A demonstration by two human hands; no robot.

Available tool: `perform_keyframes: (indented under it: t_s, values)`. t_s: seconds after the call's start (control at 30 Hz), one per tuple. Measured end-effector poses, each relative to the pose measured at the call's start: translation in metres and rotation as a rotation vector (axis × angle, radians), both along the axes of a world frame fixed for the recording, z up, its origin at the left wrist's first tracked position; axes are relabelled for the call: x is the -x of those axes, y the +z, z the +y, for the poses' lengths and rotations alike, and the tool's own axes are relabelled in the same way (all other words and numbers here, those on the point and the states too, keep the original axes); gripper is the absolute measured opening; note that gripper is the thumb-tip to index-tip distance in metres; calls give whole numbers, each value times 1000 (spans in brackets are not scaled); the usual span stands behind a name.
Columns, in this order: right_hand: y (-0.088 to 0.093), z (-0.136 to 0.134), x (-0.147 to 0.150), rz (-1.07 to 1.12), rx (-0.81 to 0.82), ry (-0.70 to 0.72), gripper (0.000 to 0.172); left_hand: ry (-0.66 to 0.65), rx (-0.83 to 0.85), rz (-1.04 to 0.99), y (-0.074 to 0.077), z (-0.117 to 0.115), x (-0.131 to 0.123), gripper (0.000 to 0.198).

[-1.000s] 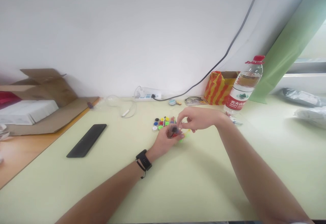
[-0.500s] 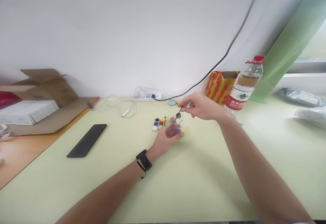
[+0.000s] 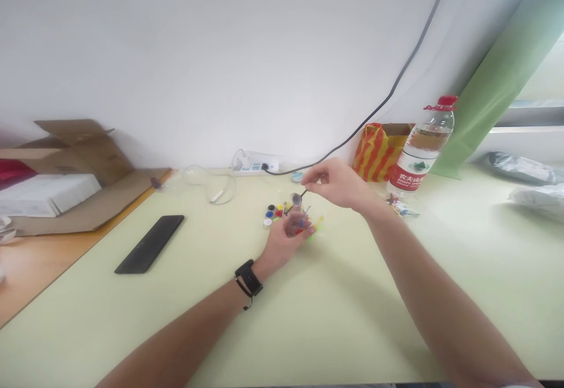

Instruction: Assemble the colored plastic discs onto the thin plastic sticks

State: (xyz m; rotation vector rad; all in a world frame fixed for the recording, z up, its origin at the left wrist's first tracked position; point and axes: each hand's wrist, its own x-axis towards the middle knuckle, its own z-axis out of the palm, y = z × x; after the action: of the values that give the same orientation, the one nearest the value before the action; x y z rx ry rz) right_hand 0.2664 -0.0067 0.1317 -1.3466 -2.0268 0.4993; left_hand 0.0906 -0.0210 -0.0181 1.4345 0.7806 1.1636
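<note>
My left hand (image 3: 284,241) is wrapped round a small clear container (image 3: 296,223) with bits of red and blue in or around it. Just above, my right hand (image 3: 332,183) pinches the end of a thin dark stick (image 3: 303,193). A small round grey disc (image 3: 296,200) shows along the stick, over the container. Small coloured round pieces, among them a blue one (image 3: 269,214) and a white one (image 3: 267,222), lie behind and to the left of my left hand. Yellow and green pieces (image 3: 318,227) show past its fingertips.
A black flat case (image 3: 150,244) lies at the left. Along the wall sits a white power strip (image 3: 253,167) with a cable. At the right stand a water bottle (image 3: 414,159) and a striped bag (image 3: 374,151), near small coloured bits (image 3: 402,206). An open cardboard box (image 3: 97,159) is far left.
My right hand has moved left, carrying the stick, whose disc is now further left and paler. The coloured bits by the bottle show more. My left hand has barely shifted.
</note>
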Motion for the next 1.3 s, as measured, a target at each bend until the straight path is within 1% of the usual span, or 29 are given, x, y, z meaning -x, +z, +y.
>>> perform_keyframes:
  t_s: [0.17, 0.27, 0.33, 0.37, 0.4, 0.5, 0.57, 0.7, 0.77, 0.9, 0.97, 1.03, 1.1, 1.2, 1.27, 1.3]
  values:
    - [-8, 0, 11, -171, 19, -12, 15, 113, -56, 56, 4, 0, 1, 29]
    - [-8, -4, 11, -269, 13, -41, 17, 127, -74, 71, 5, -1, 1, 28]
    - [-5, -7, 8, -310, -4, -72, 20, 129, -79, 71, 5, -1, 1, 28]
    - [-4, -9, 7, -328, -13, -61, 23, 129, -80, 71, 5, -1, 1, 28]
    - [-2, -10, 5, -342, -19, -23, 25, 126, -78, 71, 4, -1, 1, 27]
    - [2, -13, 0, -349, -27, 199, 32, 114, -73, 68, 2, -1, 2, 28]
    - [3, -14, -2, -329, -33, 315, 34, 103, -71, 83, 1, 0, 3, 30]
    - [0, -13, 0, -316, 8, 462, 32, 70, -91, 142, -2, 1, 5, 30]
    - [-1, -12, 1, -330, 36, 489, 32, 63, -105, 162, -4, 1, 6, 29]
    - [-4, -11, 2, -384, 46, 450, 30, 60, -89, 162, -3, 0, 5, 29]
    - [-3, -11, 2, -361, 57, 426, 29, 55, -68, 143, -1, -1, 4, 30]
    - [-1, -10, 2, -294, 86, 372, 24, 54, -54, 107, -1, -1, 3, 31]
    - [3, -9, 2, -199, 150, 257, 19, 71, -50, 81, -1, -1, 2, 31]
    - [9, -8, 1, -48, 273, 44, 25, 131, -75, 95, -1, -1, 2, 30]
    - [8, -7, 2, -13, 308, -38, 29, 167, -104, 130, -1, -2, 3, 29]
    - [6, -6, 3, -35, 297, -55, 29, 179, -120, 152, 0, -2, 3, 28]
